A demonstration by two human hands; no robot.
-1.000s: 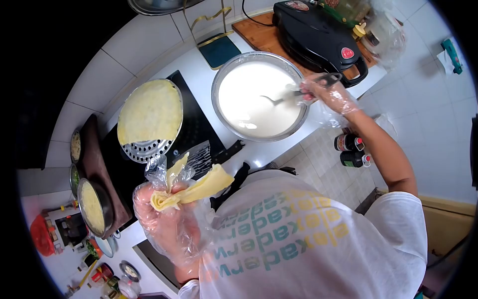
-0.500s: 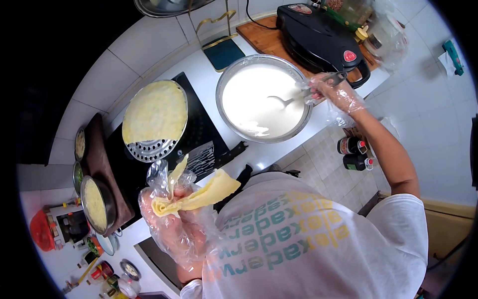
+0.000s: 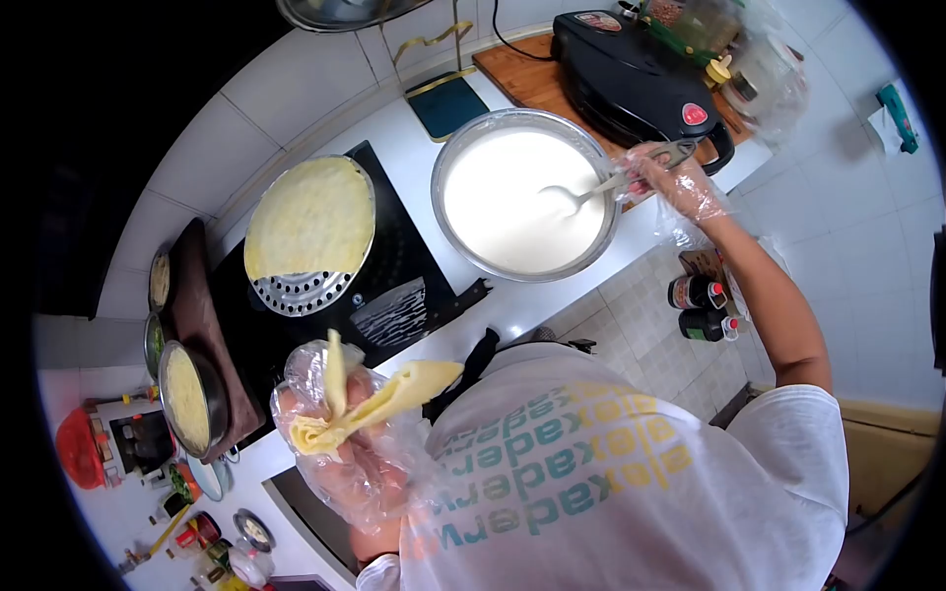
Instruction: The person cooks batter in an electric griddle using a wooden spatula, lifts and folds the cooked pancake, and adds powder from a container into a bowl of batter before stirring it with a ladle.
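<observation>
My left hand (image 3: pixel 340 433), in a clear plastic glove, is closed on a folded piece of thin yellow pancake (image 3: pixel 404 394). One end of the piece sticks up and another hangs out to the right. My right hand (image 3: pixel 672 182), also gloved in plastic, grips the handle of a ladle (image 3: pixel 596 189). The ladle's head is partly sunk in white batter (image 3: pixel 493 207), which fills a large steel bowl (image 3: pixel 443 227). Left of the bowl, a broad yellow pancake (image 3: pixel 310 217) covers most of a perforated metal plate (image 3: pixel 310 294).
The perforated plate stands over a black cooktop (image 3: pixel 404 236). Behind the bowl, a black electric griddle (image 3: pixel 631 84) rests on a wooden board (image 3: pixel 517 74). At left is a pan (image 3: pixel 189 399) with pale yellow food. Two dark bottles (image 3: pixel 702 323) stand low on the right.
My right hand has moved the ladle slightly in the batter, and its head shows a little further right. My left hand, with the pancake piece, has shifted slightly left and down.
</observation>
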